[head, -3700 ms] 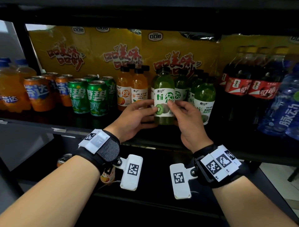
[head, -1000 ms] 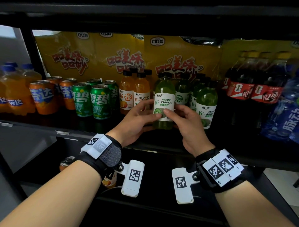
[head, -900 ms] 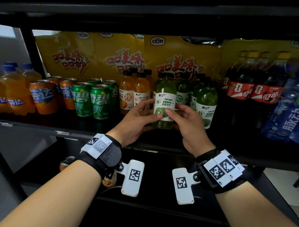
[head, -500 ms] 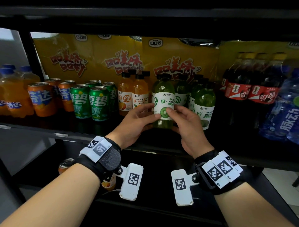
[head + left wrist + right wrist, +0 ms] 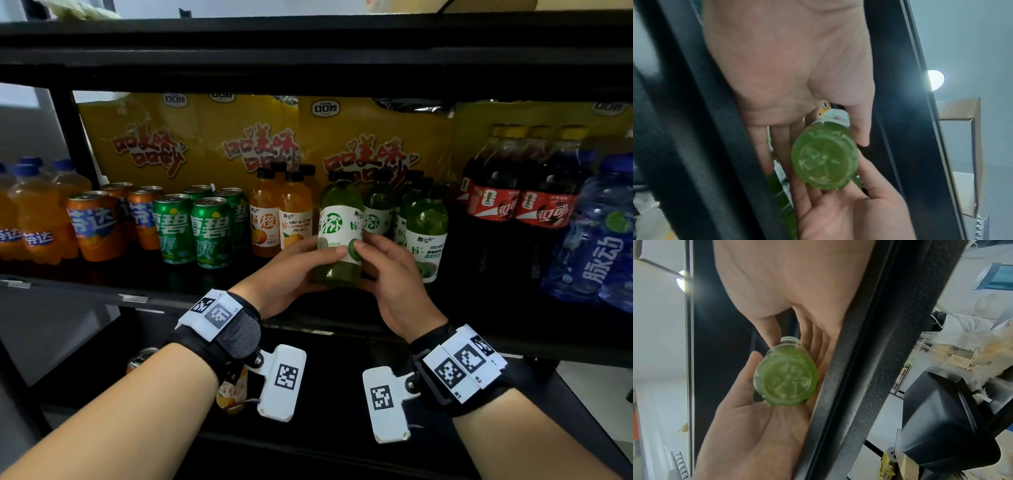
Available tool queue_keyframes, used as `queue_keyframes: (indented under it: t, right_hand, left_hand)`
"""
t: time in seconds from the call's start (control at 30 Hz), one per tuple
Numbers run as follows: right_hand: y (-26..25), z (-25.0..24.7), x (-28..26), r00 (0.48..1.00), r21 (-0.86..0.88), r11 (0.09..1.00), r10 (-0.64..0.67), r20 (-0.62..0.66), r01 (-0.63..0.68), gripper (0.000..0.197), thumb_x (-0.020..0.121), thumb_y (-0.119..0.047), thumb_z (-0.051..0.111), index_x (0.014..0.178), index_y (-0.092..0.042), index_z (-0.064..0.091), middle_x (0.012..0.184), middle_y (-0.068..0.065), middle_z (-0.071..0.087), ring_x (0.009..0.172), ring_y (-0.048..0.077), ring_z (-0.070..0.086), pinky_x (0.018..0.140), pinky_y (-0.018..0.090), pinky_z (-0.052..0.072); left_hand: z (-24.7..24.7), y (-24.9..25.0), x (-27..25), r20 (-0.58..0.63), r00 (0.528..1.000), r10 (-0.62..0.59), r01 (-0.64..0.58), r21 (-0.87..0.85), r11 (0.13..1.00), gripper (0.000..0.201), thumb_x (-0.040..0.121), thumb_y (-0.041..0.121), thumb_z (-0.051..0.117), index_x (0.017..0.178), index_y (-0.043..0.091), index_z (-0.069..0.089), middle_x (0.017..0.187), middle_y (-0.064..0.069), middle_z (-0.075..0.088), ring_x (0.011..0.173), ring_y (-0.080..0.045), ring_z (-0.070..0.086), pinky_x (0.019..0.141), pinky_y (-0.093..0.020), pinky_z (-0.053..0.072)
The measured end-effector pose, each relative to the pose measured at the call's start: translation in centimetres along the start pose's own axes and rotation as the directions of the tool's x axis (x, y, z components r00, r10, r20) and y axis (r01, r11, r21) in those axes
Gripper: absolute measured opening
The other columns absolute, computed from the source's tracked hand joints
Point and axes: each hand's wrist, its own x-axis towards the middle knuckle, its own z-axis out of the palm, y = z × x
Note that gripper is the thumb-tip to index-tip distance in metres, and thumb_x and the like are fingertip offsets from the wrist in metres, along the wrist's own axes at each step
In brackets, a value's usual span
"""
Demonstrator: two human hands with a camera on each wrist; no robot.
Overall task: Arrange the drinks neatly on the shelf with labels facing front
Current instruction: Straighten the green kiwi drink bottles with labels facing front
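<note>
A green kiwi drink bottle (image 5: 339,236) with a white label is held upright at the front of the middle shelf (image 5: 147,294). My left hand (image 5: 301,263) grips its left side, thumb across the label. My right hand (image 5: 383,260) grips its right side, thumb on the label's kiwi picture. The large green character faces front-left. Both wrist views show the bottle's bare base (image 5: 824,162) (image 5: 786,382) between my two palms, off the shelf board. More green bottles (image 5: 424,233) stand behind and to the right.
Orange juice bottles (image 5: 281,219) stand just left of the held bottle, then green cans (image 5: 191,229), orange cans (image 5: 96,222) and orange soda bottles (image 5: 27,219). Cola bottles (image 5: 513,202) and blue bottles (image 5: 603,246) fill the right. Yellow snack bags (image 5: 239,144) line the back.
Both hands have turned the bottle: the small-print side faced front a second ago, now the big green character shows. The view has shifted slightly closer.
</note>
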Motion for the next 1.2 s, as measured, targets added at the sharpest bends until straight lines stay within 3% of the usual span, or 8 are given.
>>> queue_keyframes:
  t: [0.23,0.43,0.63,0.77,0.87,1.0,1.07,1.2]
  right_hand:
    - [-0.5,0.1,-0.2,0.993,-0.129,0.985,-0.114,-0.02,0.11,0.024,0.088,-0.038,0.072,0.103,-0.022,0.081,0.112,0.004,0.079,0.109,0.02,0.073,0.098,0.041,0.057]
    - [-1.8,0.2,0.6,0.997,-0.305,0.952,-0.056,-0.049,0.038,0.057,0.089,-0.06,0.07,0.09,-0.005,0.08,0.091,0.007,0.081,0.091,0.021,0.078,0.092,0.045,0.061]
    - [-3.2,0.0,0.6,0.999,-0.584,0.811,-0.048,-0.016,0.029,0.083,0.082,-0.085,0.046,0.089,-0.007,0.074,0.074,0.012,0.074,0.058,0.024,0.07,0.046,0.027,0.048]
    - [-3.2,0.0,0.5,0.996,-0.603,0.793,0.055,-0.067,-0.084,0.093,0.066,-0.09,0.034,0.075,-0.005,0.071,0.06,0.011,0.067,0.049,0.024,0.065,0.041,0.024,0.044]
    - [-2.9,-0.1,0.4,0.991,-0.573,0.809,0.093,-0.091,-0.129,0.079,0.08,-0.082,0.037,0.071,-0.01,0.069,0.058,0.009,0.067,0.049,0.022,0.065,0.043,0.023,0.045]
    - [-3.4,-0.2,0.6,0.983,-0.574,0.799,0.165,-0.078,-0.18,0.081,0.09,-0.084,0.034,0.09,-0.014,0.074,0.075,0.009,0.076,0.058,0.021,0.072,0.049,0.029,0.053]
    - [-4.0,0.0,0.4,0.985,-0.542,0.823,0.163,-0.064,-0.171,0.082,0.087,-0.089,0.029,0.121,-0.026,0.069,0.107,0.0,0.077,0.077,0.016,0.074,0.054,0.032,0.057]
    - [-4.7,0.4,0.3,0.996,-0.529,0.846,0.087,0.033,-0.056,0.086,0.081,-0.084,0.052,0.152,-0.038,0.041,0.144,-0.009,0.057,0.11,0.004,0.062,0.092,0.039,0.059]
  left_hand:
    - [0.8,1.0,-0.6,0.013,1.0,-0.003,0.004,-0.11,0.994,0.055,0.08,0.015,0.077,0.133,0.011,0.063,0.127,-0.015,0.071,0.119,-0.031,0.067,0.096,-0.051,0.057]
    - [0.1,2.7,-1.7,0.021,0.996,-0.091,0.094,-0.243,0.966,0.063,0.078,0.021,0.069,0.139,0.007,0.058,0.124,-0.018,0.067,0.108,-0.036,0.069,0.084,-0.056,0.06]
    - [0.0,3.1,-2.3,0.056,0.988,-0.145,0.155,-0.348,0.925,0.033,0.085,0.036,0.073,0.112,0.019,0.079,0.121,-0.018,0.072,0.098,-0.036,0.075,0.06,-0.032,0.064]
    - [1.1,2.9,-2.2,0.072,0.963,-0.259,0.264,-0.422,0.867,0.074,0.072,0.05,0.075,0.135,0.013,0.063,0.105,-0.026,0.074,0.075,-0.027,0.078,0.052,-0.027,0.061]
    - [1.5,3.0,-2.0,0.063,0.954,-0.294,0.289,-0.462,0.838,0.082,0.065,0.055,0.076,0.131,0.007,0.063,0.097,-0.022,0.073,0.069,-0.025,0.077,0.05,-0.028,0.061]
    - [1.5,3.0,-2.0,-0.011,0.963,-0.268,0.243,-0.39,0.888,0.072,0.069,0.053,0.079,0.131,0.018,0.066,0.11,-0.015,0.072,0.081,-0.026,0.077,0.056,-0.031,0.063]
    - [1.3,2.8,-2.0,-0.03,0.975,-0.22,0.203,-0.28,0.938,0.062,0.075,0.04,0.082,0.133,0.03,0.063,0.115,-0.009,0.075,0.093,-0.027,0.077,0.064,-0.035,0.063]
    - [0.6,2.1,-1.7,-0.051,0.997,-0.061,0.052,-0.162,0.985,0.097,0.08,0.009,0.083,0.146,0.062,0.036,0.129,-0.001,0.071,0.115,-0.028,0.07,0.085,-0.05,0.06]
